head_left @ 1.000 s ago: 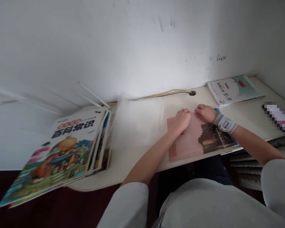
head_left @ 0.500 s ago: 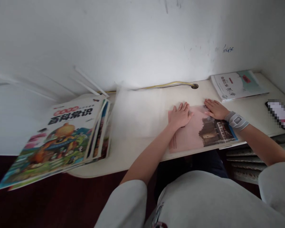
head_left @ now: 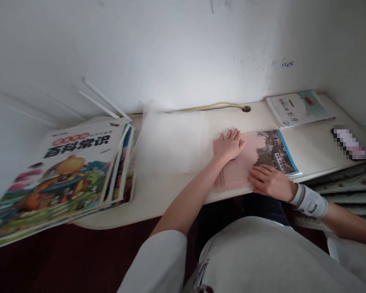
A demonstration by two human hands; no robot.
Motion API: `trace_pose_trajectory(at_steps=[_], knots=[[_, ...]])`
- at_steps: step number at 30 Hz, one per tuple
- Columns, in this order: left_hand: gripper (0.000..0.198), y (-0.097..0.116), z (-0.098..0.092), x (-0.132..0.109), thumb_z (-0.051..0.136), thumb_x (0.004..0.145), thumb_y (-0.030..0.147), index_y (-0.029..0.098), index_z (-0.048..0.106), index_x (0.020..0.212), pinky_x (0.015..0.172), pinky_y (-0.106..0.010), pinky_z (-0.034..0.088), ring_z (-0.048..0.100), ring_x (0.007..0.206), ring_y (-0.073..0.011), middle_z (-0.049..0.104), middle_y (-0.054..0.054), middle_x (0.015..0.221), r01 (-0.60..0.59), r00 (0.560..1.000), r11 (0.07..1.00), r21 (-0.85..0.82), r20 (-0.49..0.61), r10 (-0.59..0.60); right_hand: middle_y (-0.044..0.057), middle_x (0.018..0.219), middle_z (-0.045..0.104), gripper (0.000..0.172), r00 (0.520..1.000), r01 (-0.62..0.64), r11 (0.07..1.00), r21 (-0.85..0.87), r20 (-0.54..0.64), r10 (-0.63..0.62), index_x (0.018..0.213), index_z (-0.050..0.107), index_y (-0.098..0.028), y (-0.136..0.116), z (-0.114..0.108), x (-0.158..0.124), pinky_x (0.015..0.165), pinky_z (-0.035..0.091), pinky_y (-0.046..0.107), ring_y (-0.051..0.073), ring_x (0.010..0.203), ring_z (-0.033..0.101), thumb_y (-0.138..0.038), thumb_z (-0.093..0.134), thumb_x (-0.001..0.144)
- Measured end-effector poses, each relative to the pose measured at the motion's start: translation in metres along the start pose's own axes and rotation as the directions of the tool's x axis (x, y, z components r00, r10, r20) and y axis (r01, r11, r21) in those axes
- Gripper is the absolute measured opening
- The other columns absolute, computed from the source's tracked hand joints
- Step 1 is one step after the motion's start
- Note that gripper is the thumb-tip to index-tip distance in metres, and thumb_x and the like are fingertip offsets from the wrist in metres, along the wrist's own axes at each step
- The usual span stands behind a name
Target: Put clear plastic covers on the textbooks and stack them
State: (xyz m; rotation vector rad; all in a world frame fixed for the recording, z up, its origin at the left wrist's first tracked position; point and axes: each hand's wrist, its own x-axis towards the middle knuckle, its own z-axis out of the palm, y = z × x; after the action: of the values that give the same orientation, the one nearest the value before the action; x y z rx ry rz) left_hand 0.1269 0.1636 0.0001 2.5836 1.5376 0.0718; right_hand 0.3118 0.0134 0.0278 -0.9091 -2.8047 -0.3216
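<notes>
A pink book (head_left: 247,146) with a photo of a building and a blue edge lies at the front of the white table, in what looks like a clear cover. My left hand (head_left: 230,145) rests flat on its upper left part, fingers apart. On the lower edge, near the middle, lies my right hand (head_left: 270,181), its fingers stretched out over the cover. A grey band with a small square face wraps the right wrist. To the left of the book spreads a translucent sheet (head_left: 171,142).
A stack of large picture books (head_left: 76,175) overhangs the table's left end. At the back right lies a pale book (head_left: 299,108), with a phone (head_left: 350,142) in front of it. A yellow cable (head_left: 213,106) runs along the wall into a hole (head_left: 246,108).
My right hand has slid from the book's top edge down to its lower edge, uncovering the photo. My left hand stays on the book. The view has shifted slightly.
</notes>
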Motion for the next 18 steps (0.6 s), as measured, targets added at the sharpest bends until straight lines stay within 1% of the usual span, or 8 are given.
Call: trace_pose_trajectory(at_steps=[2,5,7,10,12,15,17,18], knots=[[0.065,0.0,0.0,0.0,0.012,0.093,0.051,0.016,0.025,0.146,0.112,-0.053,0.016,0.017,0.142,-0.027,0.022,-0.005,0.155,-0.005,1.0,1.0,0.007,0.0,0.005,0.012,0.118,0.064,0.031,0.999,0.041,0.999,-0.025,-0.003,-0.042,0.115,0.06,-0.013,-0.01,0.0,-0.004,0.091,0.047,0.038,0.022,0.108,0.057,-0.029,0.046,0.092],[0.064,0.0,-0.001,0.0,0.015,0.093,0.05,0.015,0.026,0.146,0.112,-0.054,0.017,0.017,0.141,-0.0276,0.022,-0.005,0.154,-0.008,1.0,1.0,-0.001,0.002,0.008,0.011,0.12,0.063,0.029,0.998,0.069,0.995,-0.078,0.005,-0.069,0.116,0.06,-0.012,-0.008,-0.001,-0.009,0.091,0.048,0.037,0.021,0.11,0.057,-0.016,0.044,0.091],[0.064,0.001,-0.002,0.0,0.016,0.093,0.05,0.014,0.027,0.145,0.111,-0.054,0.018,0.018,0.141,-0.0283,0.023,-0.006,0.154,-0.009,1.0,1.0,-0.012,0.003,0.009,0.013,0.125,0.061,0.031,1.0,0.025,0.994,-0.104,0.02,-0.023,0.119,0.058,-0.011,-0.005,-0.002,-0.009,0.092,0.047,0.038,0.023,0.114,0.055,-0.013,0.045,0.09],[0.062,0.001,-0.004,-0.002,0.02,0.094,0.048,0.014,0.03,0.144,0.11,-0.055,0.019,0.02,0.14,-0.0299,0.025,-0.008,0.153,-0.01,1.0,1.0,-0.022,0.0,0.01,0.02,0.124,0.059,0.032,0.995,-0.102,0.985,-0.139,0.007,0.104,0.118,0.057,-0.007,-0.001,0.001,-0.004,0.092,0.048,0.041,0.026,0.116,0.055,-0.012,0.048,0.089],[0.059,0.0,-0.008,-0.003,0.026,0.093,0.047,0.014,0.035,0.141,0.11,-0.052,0.023,0.024,0.138,-0.0303,0.03,-0.009,0.152,-0.03,0.999,0.999,-0.032,-0.017,0.029,0.021,0.122,0.061,0.03,0.99,-0.14,0.977,-0.16,-0.037,0.136,0.116,0.059,-0.006,0.004,0.002,0.0,0.091,0.048,0.041,0.027,0.116,0.056,-0.012,0.048,0.088],[0.049,-0.002,-0.016,-0.005,0.034,0.092,0.043,0.013,0.05,0.128,0.105,-0.045,0.032,0.037,0.129,-0.0299,0.044,-0.013,0.142,-0.066,0.996,0.993,-0.094,-0.069,0.06,0.018,0.124,0.06,0.032,0.982,-0.16,0.969,-0.191,-0.131,0.136,0.12,0.057,-0.01,0.015,-0.003,0.002,0.096,0.046,0.041,0.025,0.12,0.054,-0.012,0.047,0.09],[0.041,-0.003,-0.02,-0.005,0.039,0.091,0.039,0.013,0.059,0.114,0.101,-0.043,0.036,0.046,0.12,-0.0289,0.054,-0.014,0.13,-0.082,0.995,0.973,-0.215,-0.071,0.069,0.016,0.127,0.059,0.035,0.969,-0.179,0.962,-0.205,-0.207,0.136,0.124,0.055,-0.013,0.024,-0.011,0.002,0.099,0.044,0.042,0.025,0.124,0.05,-0.012,0.047,0.09],[0.038,-0.003,-0.022,-0.004,0.041,0.09,0.038,0.013,0.062,0.109,0.099,-0.042,0.038,0.05,0.115,-0.0279,0.057,-0.014,0.124,-0.086,0.996,0.954,-0.286,-0.056,0.073,0.016,0.127,0.059,0.036,0.961,-0.183,0.959,-0.215,-0.246,0.128,0.124,0.055,-0.014,0.029,-0.017,0.001,0.1,0.044,0.043,0.025,0.125,0.049,-0.011,0.048,0.089]])
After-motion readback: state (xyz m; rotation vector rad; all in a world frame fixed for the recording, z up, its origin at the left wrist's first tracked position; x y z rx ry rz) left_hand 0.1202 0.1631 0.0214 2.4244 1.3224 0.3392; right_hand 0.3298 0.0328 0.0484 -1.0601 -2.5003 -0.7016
